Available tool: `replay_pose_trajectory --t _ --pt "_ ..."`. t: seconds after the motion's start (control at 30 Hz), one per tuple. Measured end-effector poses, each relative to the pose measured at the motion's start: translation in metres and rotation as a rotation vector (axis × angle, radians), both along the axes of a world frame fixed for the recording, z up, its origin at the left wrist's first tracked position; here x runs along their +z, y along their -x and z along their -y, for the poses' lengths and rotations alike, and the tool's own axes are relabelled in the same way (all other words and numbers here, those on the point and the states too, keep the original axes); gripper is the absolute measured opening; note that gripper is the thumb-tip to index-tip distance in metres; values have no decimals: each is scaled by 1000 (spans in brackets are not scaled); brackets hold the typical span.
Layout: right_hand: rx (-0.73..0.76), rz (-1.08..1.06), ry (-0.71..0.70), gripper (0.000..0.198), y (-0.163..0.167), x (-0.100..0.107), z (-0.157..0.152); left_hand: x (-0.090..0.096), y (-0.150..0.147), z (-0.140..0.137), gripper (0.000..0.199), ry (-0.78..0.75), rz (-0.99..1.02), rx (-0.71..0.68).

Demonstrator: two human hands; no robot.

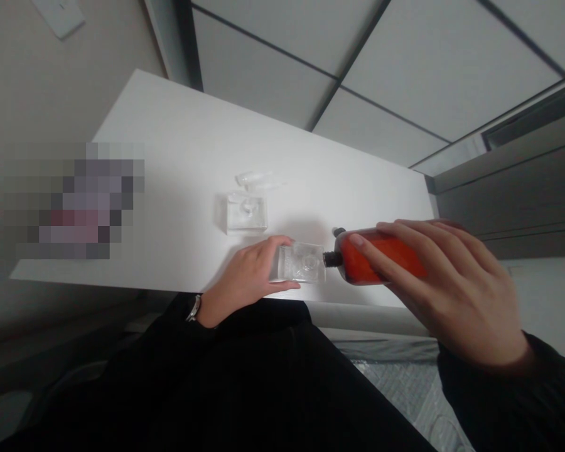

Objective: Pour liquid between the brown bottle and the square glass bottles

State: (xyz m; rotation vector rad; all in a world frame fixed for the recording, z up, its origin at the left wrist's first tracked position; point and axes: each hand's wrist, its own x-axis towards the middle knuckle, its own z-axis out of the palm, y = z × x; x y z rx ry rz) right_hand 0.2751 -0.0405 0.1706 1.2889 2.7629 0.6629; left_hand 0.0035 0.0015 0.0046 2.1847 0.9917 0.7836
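Observation:
My left hand (252, 270) grips a clear square glass bottle (301, 262) from its left side, near the front edge of the table. My right hand (452, 282) is wrapped round a bottle of red-orange liquid (379, 256), tipped on its side. Its black threaded neck points left, at the right edge of the clear bottle; I cannot tell whether they touch or whether liquid flows. Behind the tipped bottle lies a small black cap (339, 231). A second clear square glass container (247, 213) stands behind my left hand.
Clear small pieces (258, 181) lie beyond the second container. The white table (183, 150) runs to a panelled wall at the back. A blurred-out rectangular item (87, 204) is at the table's left end. A chair's edge and the floor show below.

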Motion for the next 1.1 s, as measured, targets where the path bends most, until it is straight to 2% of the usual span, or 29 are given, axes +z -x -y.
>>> replay_pose_trajectory --t 0.3,0.63,0.8,1.1 --pt "-32 -32 20 93 -1 -1 0 -1 0 0 75 18 2 -5" --pt "16 -5 -2 96 -1 2 -1 -4 -2 0 75 37 -5 -3" --pt "-16 -24 -17 96 0 -1 0 -2 -1 -1 74 55 11 -10" --pt "-34 -80 43 93 -1 -6 1 1 -1 0 73 75 6 -11"
